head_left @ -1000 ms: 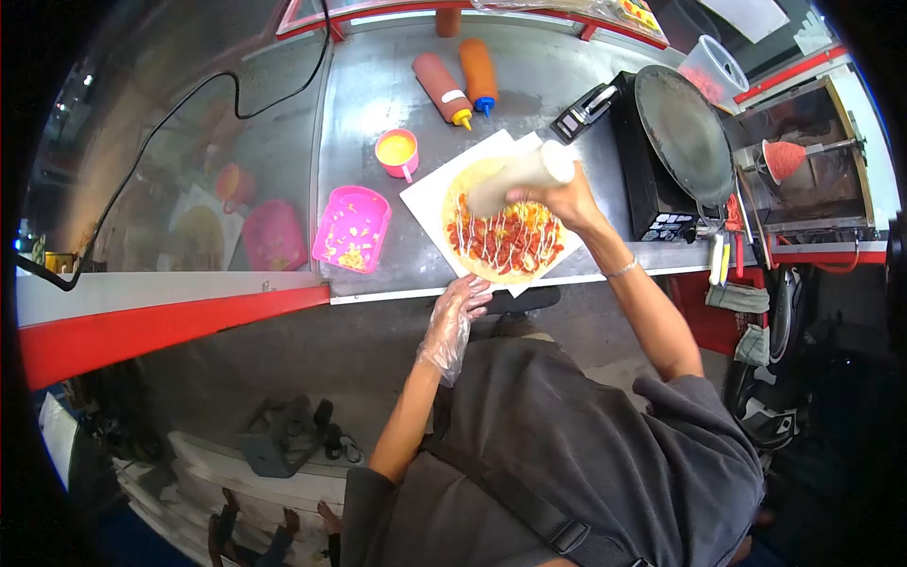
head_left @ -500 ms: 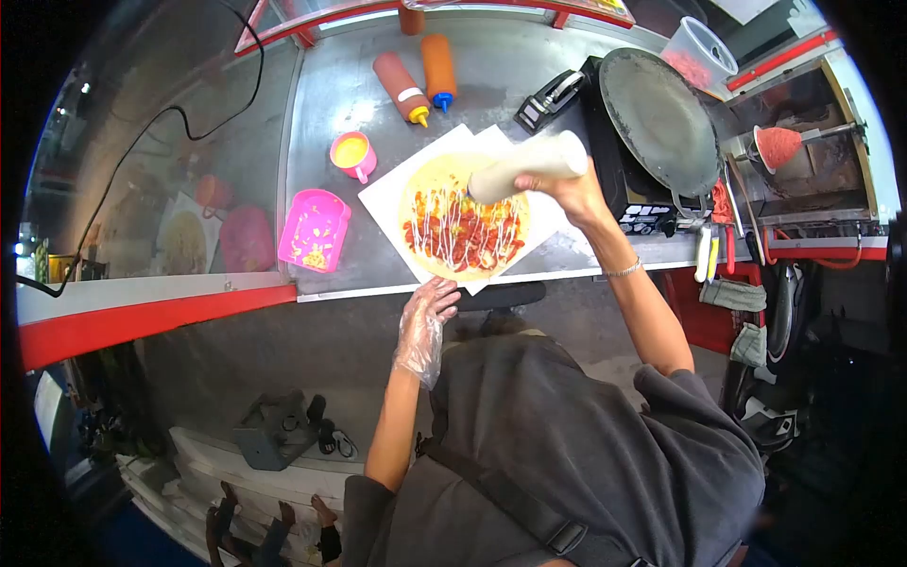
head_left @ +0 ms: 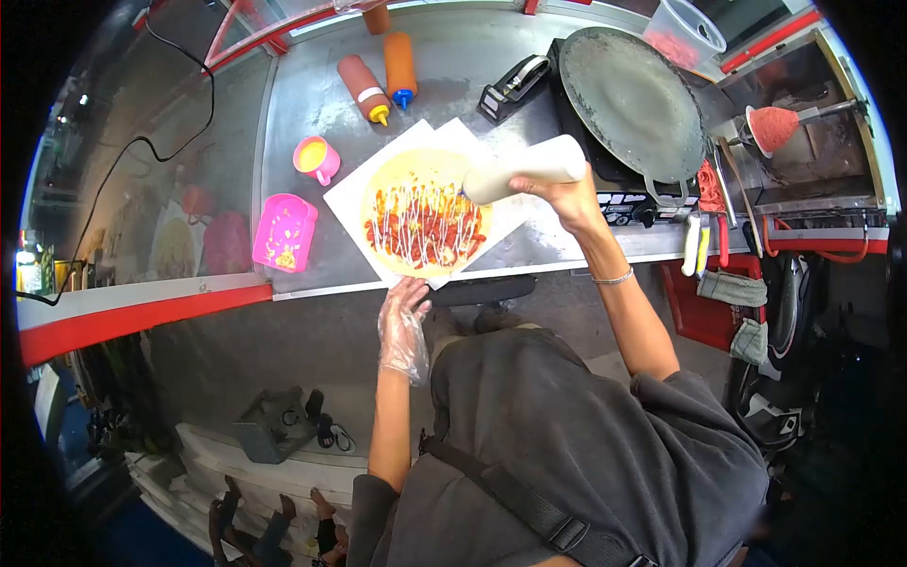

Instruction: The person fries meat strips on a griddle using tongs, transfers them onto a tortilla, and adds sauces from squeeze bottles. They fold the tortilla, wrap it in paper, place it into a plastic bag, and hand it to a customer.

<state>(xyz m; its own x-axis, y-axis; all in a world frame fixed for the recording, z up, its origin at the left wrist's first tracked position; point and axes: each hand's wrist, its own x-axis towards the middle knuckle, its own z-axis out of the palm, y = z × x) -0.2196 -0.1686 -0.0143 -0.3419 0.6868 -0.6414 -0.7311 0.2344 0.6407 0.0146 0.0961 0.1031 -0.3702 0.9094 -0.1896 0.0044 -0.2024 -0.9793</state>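
Observation:
A round flatbread [head_left: 387, 175] lies on white paper [head_left: 342, 198] near the counter's front edge, with red pieces and thin white sauce lines over it. My right hand [head_left: 564, 198] is wrapped round a white squeeze bottle [head_left: 534, 163], tilted so its tip hangs over the flatbread's right side. My left hand [head_left: 404, 307], in a clear plastic glove, rests at the paper's front edge, fingers extended and nothing in it. To the left are a pink cup [head_left: 316, 159] of yellow liquid and a pink tray [head_left: 284, 232] with crumbs.
Two sauce bottles, one reddish [head_left: 363, 87] and one orange [head_left: 400, 68], lie behind the paper. A black tape dispenser [head_left: 513, 88] is beside the round pan [head_left: 631, 104] on its stove. Knives [head_left: 697, 248] hang at the right edge. People's legs [head_left: 274, 529] show at lower left.
The camera view has shifted, so the counter items appear further left. The white bottle now sits further right over the flatbread, and more white lines show there.

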